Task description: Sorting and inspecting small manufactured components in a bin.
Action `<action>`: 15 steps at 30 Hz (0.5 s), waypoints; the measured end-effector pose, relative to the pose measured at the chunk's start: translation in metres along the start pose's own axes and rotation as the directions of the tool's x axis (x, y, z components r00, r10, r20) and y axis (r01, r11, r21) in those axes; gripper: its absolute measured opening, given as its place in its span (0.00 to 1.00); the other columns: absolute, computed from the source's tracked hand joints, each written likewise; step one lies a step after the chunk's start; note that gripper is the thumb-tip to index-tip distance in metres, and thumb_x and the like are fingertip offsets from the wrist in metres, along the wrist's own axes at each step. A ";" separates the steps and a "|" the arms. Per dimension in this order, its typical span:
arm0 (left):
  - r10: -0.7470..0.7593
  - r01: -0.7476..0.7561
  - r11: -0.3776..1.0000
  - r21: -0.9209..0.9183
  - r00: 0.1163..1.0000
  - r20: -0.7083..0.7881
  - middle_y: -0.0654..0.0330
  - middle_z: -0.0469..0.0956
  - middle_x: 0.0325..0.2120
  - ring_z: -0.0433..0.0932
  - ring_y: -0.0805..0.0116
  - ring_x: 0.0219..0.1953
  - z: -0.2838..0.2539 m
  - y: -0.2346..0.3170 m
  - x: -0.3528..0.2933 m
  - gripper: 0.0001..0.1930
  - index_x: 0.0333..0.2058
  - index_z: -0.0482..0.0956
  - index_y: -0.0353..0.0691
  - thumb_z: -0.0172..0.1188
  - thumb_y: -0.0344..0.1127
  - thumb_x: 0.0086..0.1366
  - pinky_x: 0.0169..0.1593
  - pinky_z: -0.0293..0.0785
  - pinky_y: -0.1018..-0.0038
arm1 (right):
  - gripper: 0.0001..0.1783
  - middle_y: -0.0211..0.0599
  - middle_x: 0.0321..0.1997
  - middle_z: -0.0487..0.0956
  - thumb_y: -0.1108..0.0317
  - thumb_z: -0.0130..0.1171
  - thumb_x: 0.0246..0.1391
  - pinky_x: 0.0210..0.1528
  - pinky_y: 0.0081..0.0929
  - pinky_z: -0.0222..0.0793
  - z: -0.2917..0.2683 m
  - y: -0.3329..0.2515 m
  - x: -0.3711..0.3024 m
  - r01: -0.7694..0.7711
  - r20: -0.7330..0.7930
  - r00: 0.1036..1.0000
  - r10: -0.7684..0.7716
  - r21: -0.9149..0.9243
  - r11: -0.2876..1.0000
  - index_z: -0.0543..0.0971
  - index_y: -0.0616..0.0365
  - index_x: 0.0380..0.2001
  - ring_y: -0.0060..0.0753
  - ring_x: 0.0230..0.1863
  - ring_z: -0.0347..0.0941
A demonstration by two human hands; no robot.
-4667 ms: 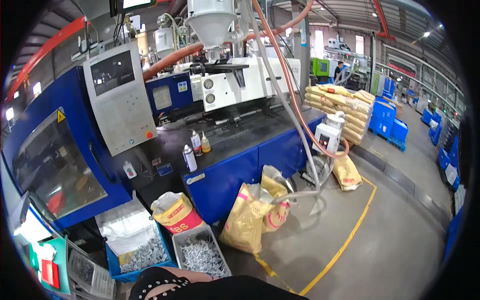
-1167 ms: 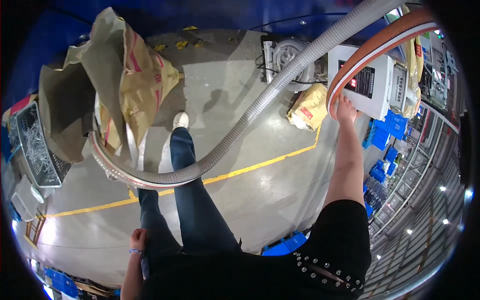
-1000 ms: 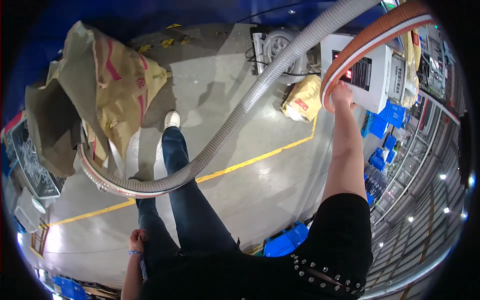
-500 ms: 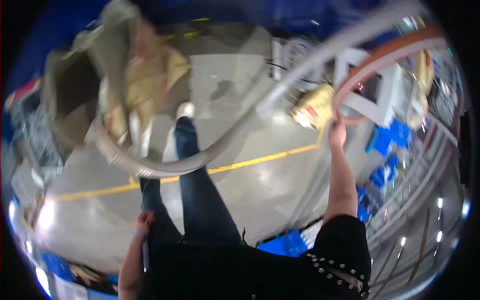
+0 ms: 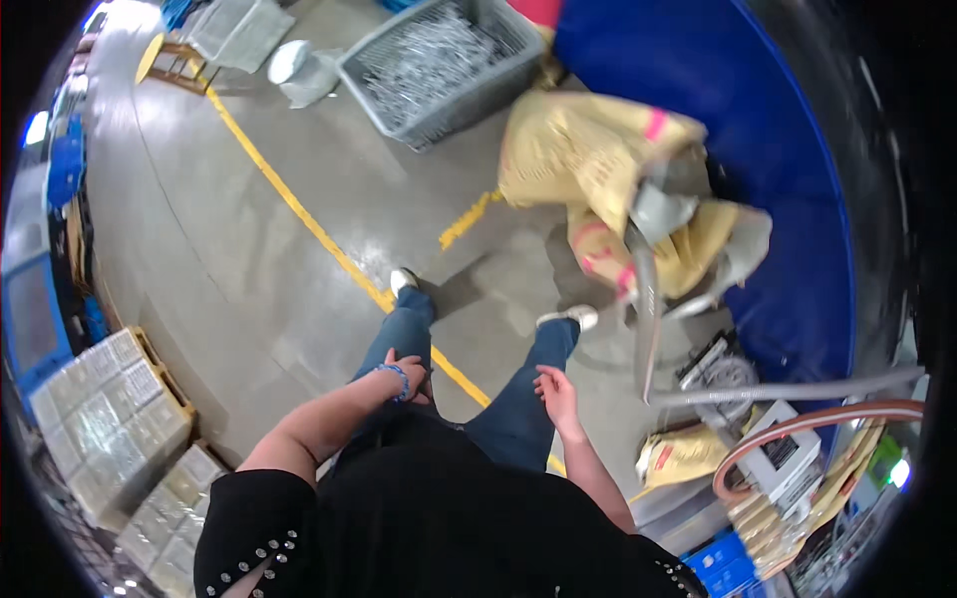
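My left hand (image 5: 405,376), with a blue bracelet at the wrist, hangs in front of my left thigh, its fingers loosely apart and holding nothing visible. My right hand (image 5: 558,395) is beside my right thigh, also empty, fingers slightly bent and spread. Ahead and to the right, large tan paper sacks (image 5: 568,149) with pink marks sit bunched together. A grey ribbed hose (image 5: 646,319) runs from them and bends off to the right. Further right curves a reddish-brown hose (image 5: 778,436), apart from my right hand.
A grey crate (image 5: 399,125) full of small clear parts stands ahead, near a white bag (image 5: 304,80) and a wooden stool (image 5: 171,65). Wrapped stacked boxes (image 5: 110,419) are at left. A blue barrier (image 5: 788,199) rises at right; another tan sack (image 5: 683,455) lies by a white machine (image 5: 783,453).
My right hand has let go of the reddish-brown hose and come down by my thigh. My view has swung left, so the sacks and hoses now appear on the right.
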State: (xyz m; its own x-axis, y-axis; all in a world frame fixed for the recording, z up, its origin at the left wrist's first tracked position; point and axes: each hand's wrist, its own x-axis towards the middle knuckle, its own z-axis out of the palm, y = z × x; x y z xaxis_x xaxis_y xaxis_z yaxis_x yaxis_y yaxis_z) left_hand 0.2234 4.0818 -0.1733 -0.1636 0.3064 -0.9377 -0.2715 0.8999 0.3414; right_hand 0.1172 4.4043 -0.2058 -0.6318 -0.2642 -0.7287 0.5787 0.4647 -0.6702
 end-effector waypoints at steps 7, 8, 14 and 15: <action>0.338 -0.396 0.779 -0.486 0.918 -0.206 0.62 0.73 0.48 0.68 0.63 0.54 0.019 -0.162 -0.095 0.14 0.41 0.80 0.53 0.57 0.47 0.56 0.55 0.62 0.64 | 0.12 0.32 0.27 0.77 0.69 0.48 0.57 0.24 0.16 0.66 0.123 -0.097 0.032 -0.181 0.078 0.974 0.214 -0.304 0.935 0.75 0.60 0.42 0.19 0.24 0.71; 0.335 -0.404 0.771 -0.492 0.915 -0.226 0.62 0.73 0.48 0.68 0.63 0.54 0.026 -0.183 -0.107 0.14 0.41 0.80 0.53 0.57 0.47 0.56 0.55 0.62 0.64 | 0.12 0.33 0.27 0.77 0.69 0.48 0.56 0.24 0.17 0.66 0.134 -0.117 0.041 -0.206 0.046 0.972 0.231 -0.306 0.929 0.75 0.60 0.41 0.19 0.23 0.71; 0.137 -0.407 0.528 -0.745 0.907 -0.398 0.57 0.79 0.34 0.76 0.66 0.39 -0.011 -0.289 -0.170 0.16 0.39 0.78 0.40 0.56 0.44 0.57 0.45 0.69 0.73 | 0.12 0.36 0.25 0.78 0.68 0.48 0.55 0.22 0.20 0.68 0.198 -0.179 0.095 -0.171 -0.009 0.984 0.180 -0.348 0.922 0.77 0.60 0.38 0.22 0.21 0.72; 0.140 -0.410 0.531 -0.742 0.906 -0.400 0.56 0.79 0.35 0.76 0.64 0.40 -0.024 -0.311 -0.177 0.17 0.39 0.77 0.39 0.56 0.46 0.56 0.46 0.69 0.71 | 0.12 0.37 0.25 0.78 0.68 0.47 0.55 0.23 0.21 0.68 0.209 -0.183 0.104 -0.231 -0.044 0.972 0.231 -0.377 0.897 0.78 0.60 0.38 0.24 0.20 0.72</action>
State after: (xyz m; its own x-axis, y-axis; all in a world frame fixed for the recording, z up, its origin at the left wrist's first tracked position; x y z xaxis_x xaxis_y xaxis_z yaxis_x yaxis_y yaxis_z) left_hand 0.3140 3.7402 -0.1116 -0.5659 0.2794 -0.7757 -0.7804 0.1219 0.6133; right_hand 0.0534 4.1149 -0.1883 -0.5027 -0.1123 -0.8572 0.4705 0.7963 -0.3802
